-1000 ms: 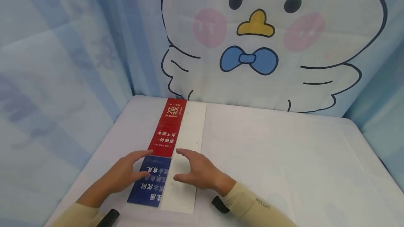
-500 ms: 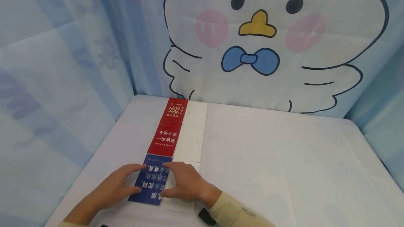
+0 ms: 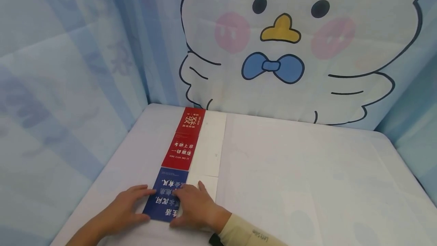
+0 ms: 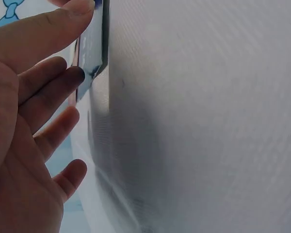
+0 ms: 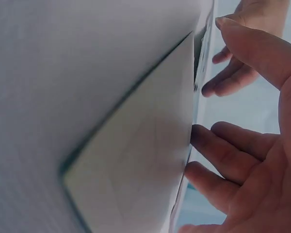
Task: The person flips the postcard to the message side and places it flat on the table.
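A blue card-like panel (image 3: 164, 194) with white Chinese characters lies near the front left of the table. Along its right side is a white panel (image 3: 209, 185), partly hidden by my right hand (image 3: 198, 206). That hand has its fingertips and thumb at the blue panel's right edge. My left hand (image 3: 123, 208) has its fingers spread, index finger and thumb right at the blue panel's left edge. In the right wrist view the white panel (image 5: 136, 150) shows up close, with fingertips beside its far edge.
Two red printed panels (image 3: 179, 151) continue the row behind the blue one, with white panels (image 3: 209, 143) along their right. The white-covered table (image 3: 290, 162) stretches right. A curtain (image 3: 273, 94) with a cartoon duck hangs behind.
Both hands have moved toward the front edge of the table, down along the blue panel. The right hand has also shifted left, to the blue panel's edge. The panels keep their arrangement.
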Motion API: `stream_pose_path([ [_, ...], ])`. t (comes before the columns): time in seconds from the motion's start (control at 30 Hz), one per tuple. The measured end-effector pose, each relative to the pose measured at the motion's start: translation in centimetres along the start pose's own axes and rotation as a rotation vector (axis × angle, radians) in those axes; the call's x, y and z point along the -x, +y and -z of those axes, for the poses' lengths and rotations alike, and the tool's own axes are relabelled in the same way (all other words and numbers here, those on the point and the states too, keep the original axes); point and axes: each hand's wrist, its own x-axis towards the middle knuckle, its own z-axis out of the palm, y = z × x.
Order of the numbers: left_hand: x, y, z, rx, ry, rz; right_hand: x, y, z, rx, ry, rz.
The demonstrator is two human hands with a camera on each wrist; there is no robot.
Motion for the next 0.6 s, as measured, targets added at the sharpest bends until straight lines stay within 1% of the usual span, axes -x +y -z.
stream_pose_path([
  [0.07, -0.02, -0.07, -0.10, -0.002, -0.011, 0.004, -0.07, -0.04, -0.22, 0.013, -0.006, 0.001],
  [0.17, 0.01, -0.17, -0.22, -0.002, -0.022, -0.007, -0.17, -0.19, -0.39, 0.041, -0.010, 0.009],
  [0.37, -0.01, -0.20, -0.27, -0.022, -0.005, -0.032, -0.14, -0.70, -0.36, 0.109, -0.014, 0.025],
  [0.53, -0.14, -0.05, -0.19, -0.040, -0.006, -0.034, -0.06, -0.84, -0.38, 0.153, -0.017, 0.029],
  [0.6, -0.25, -0.02, -0.11, -0.040, -0.018, -0.024, -0.03, -0.89, -0.34, 0.157, -0.022, 0.027],
])
